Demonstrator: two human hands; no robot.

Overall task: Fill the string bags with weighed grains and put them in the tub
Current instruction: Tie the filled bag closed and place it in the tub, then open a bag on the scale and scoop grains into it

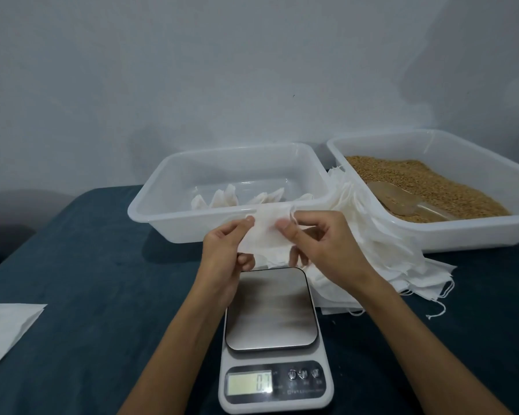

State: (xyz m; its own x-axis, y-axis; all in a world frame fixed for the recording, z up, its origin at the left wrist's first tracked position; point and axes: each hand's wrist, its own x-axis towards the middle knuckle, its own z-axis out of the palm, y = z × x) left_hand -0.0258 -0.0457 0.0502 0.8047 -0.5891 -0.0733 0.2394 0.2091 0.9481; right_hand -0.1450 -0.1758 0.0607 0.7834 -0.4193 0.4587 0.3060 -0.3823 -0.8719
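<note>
So the whole setup sits on a table with a dark teal cloth top (96, 265). Along the far edge there's a clear plastic tub (150, 206) around the middle, and right next to it, toward the far right corner, a second tub (432, 232). A messy pile of white string bags (396, 265) lies in front of those two, leaning on them. A digital kitchen scale (271, 333) sits near the front edge, center. A white sheet (6, 330) lies at the left edge.

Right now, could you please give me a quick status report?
Both hands pinch one white fabric string bag above the steel-topped scale. Bag unfilled. Nothing obstructing.
</note>
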